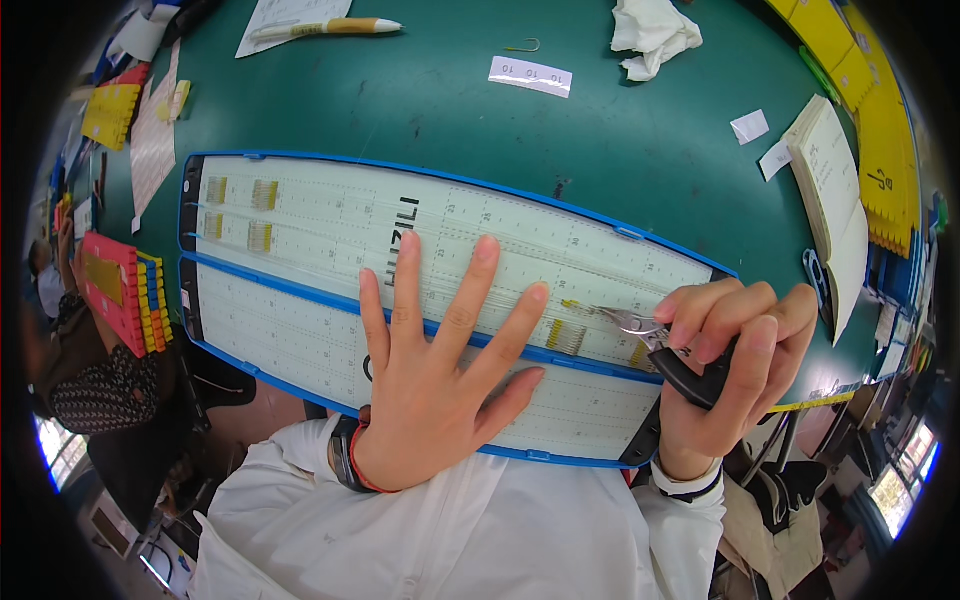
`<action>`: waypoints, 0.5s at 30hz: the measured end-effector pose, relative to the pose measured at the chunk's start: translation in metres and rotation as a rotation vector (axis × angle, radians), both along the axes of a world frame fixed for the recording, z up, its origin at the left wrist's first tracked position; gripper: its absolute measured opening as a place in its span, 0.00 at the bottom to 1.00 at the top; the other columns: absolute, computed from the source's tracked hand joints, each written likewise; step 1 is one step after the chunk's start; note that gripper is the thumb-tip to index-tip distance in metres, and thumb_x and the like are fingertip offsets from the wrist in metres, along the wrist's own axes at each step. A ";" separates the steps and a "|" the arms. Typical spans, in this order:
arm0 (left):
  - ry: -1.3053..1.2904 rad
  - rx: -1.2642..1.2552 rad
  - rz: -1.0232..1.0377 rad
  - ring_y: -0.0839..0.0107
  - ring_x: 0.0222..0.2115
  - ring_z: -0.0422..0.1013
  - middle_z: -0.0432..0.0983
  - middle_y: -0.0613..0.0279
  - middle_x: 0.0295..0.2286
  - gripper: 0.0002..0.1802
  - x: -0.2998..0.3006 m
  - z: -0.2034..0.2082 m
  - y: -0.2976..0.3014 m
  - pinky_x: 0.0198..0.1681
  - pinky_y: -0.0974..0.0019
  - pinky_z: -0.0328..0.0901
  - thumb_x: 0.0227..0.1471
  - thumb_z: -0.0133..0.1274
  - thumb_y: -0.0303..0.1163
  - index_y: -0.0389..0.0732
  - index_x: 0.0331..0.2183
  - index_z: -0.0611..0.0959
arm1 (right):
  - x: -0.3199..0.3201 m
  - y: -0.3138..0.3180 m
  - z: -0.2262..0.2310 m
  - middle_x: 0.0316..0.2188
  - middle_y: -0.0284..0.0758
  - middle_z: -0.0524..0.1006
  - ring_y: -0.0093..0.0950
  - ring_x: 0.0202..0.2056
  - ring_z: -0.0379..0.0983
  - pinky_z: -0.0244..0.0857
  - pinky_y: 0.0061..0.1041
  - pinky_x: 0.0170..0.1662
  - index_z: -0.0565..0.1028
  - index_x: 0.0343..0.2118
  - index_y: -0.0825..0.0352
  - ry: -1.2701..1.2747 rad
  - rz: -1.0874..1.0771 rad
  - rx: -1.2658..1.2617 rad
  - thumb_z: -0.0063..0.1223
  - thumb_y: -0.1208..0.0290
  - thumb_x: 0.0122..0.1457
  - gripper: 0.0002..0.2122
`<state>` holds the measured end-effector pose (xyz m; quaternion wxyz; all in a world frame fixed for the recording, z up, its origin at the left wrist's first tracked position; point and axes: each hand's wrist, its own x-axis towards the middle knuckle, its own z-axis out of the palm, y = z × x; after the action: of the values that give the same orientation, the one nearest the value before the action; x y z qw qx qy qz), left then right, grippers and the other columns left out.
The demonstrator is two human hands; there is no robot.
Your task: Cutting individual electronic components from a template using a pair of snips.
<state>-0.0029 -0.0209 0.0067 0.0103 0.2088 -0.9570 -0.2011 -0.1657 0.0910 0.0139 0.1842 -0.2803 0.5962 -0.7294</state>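
A long, blue-edged fishing line case [270, 310] lies unfolded before me, its white panels marked with rulers. My left hand [435, 385] is spread flat over its middle, fingers apart, across thin clear lines stretched along the upper panel. In my right hand [755, 345] is a pair of black-handled pliers [690, 380]. The metal jaws point left, at a small gold fish hook [570, 303] on the panel; whether they grip it I cannot tell. Just below sits a row of gold hooks [566, 337]. More hook rows [264, 194] are at the panel's left end.
On the green table [400, 110] beyond the case lie a pen [330, 29], a loose hook [523, 46], a label strip [531, 76] and crumpled tissue [655, 35]. An open notebook [822, 165] is at the right. Red and yellow foam boards [110, 290] are at the left.
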 end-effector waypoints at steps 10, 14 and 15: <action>-0.002 -0.004 0.002 0.35 0.60 0.44 0.54 0.50 0.60 0.32 0.001 -0.001 0.000 0.58 0.32 0.32 0.41 0.59 0.42 0.54 0.52 0.76 | 0.000 0.001 -0.002 0.19 0.35 0.64 0.27 0.22 0.67 0.69 0.33 0.34 0.53 0.32 0.64 0.005 0.000 0.019 0.39 0.68 0.64 0.10; 0.000 0.001 -0.001 0.35 0.60 0.44 0.54 0.50 0.60 0.31 0.000 0.001 -0.001 0.58 0.32 0.32 0.42 0.58 0.42 0.54 0.52 0.76 | 0.001 0.002 0.002 0.19 0.35 0.64 0.27 0.22 0.67 0.69 0.33 0.34 0.52 0.31 0.64 -0.041 -0.036 0.005 0.39 0.67 0.64 0.11; -0.003 0.002 -0.001 0.35 0.60 0.44 0.54 0.51 0.60 0.32 0.000 0.000 -0.001 0.58 0.31 0.32 0.42 0.58 0.42 0.54 0.52 0.76 | 0.001 0.001 0.001 0.19 0.35 0.64 0.27 0.22 0.67 0.69 0.33 0.34 0.52 0.31 0.64 -0.044 -0.032 0.005 0.39 0.67 0.64 0.11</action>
<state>-0.0028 -0.0216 0.0070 0.0087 0.2087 -0.9569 -0.2016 -0.1644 0.0923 0.0154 0.1861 -0.2542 0.5981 -0.7369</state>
